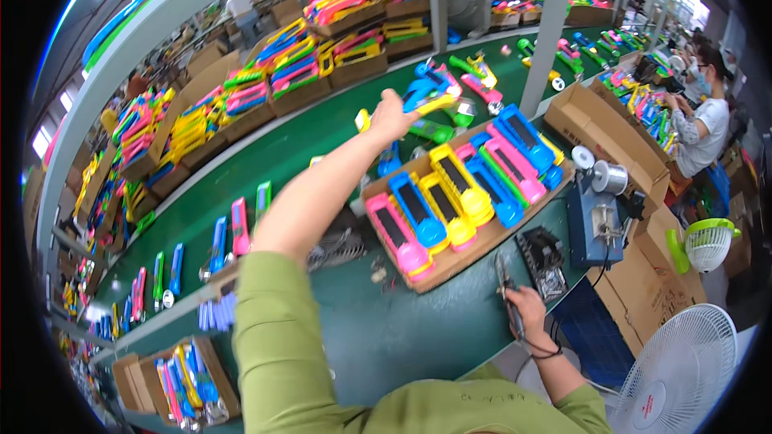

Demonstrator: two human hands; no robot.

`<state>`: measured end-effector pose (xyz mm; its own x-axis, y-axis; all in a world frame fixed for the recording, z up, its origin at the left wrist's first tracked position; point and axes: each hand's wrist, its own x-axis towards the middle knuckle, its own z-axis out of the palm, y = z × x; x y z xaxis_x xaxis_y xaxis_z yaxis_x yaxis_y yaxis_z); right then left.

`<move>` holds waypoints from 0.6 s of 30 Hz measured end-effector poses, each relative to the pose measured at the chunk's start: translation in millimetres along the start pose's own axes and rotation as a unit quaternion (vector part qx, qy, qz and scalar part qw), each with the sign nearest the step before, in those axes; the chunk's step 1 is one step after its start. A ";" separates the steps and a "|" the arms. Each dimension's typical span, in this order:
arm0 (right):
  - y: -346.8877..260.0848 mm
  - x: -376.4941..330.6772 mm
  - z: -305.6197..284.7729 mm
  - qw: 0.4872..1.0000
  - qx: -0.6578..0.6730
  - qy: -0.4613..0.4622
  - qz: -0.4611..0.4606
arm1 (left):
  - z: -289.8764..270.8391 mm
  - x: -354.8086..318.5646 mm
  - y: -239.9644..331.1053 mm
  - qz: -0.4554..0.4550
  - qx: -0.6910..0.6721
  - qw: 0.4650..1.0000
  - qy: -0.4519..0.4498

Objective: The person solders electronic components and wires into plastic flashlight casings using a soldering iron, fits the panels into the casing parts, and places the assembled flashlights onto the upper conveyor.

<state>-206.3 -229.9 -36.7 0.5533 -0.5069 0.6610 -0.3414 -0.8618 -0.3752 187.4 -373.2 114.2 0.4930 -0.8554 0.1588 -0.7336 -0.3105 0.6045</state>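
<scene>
My left hand [392,119] reaches out over the green conveyor belt [197,193], its fingers closed on a yellow plastic casing [435,105] that sticks out on both sides of it. Blue and pink casings lie on the belt just beyond. Down at the right of the bench, my right hand [527,311] grips a slim dark hand tool [505,273] with a pointed metal end; its exact kind is unclear. Between the hands stands a shallow cardboard box [429,280], filled with rows of pink, blue and yellow casings, several with a dark panel.
Right of the box are a black tray of small parts [544,261], a blue bench machine [593,221] and a wire spool [609,178]. A white fan [679,370] stands at lower right. Full cartons [291,100] line the belt's far side. A co-worker [708,116] sits at right.
</scene>
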 end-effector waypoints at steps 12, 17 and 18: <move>8.8 -2.4 5.0 0.997 0.011 -0.048 0.057 | 124.6 107.3 -62.1 0.331 0.326 0.882 0.082; 13.5 -4.2 9.0 0.999 0.016 -0.020 0.042 | 147.0 91.5 -37.7 0.342 0.366 0.865 -0.023; 14.3 -7.2 8.1 0.999 0.010 -0.028 0.038 | 140.9 89.2 -33.1 0.319 0.280 0.905 -0.006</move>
<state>-209.0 -238.7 -52.1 0.5686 -0.5705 0.5926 -0.3688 -0.8208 -0.4362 189.7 -497.6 -1.6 -0.1175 -0.9384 0.3249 -0.9910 0.0898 -0.0988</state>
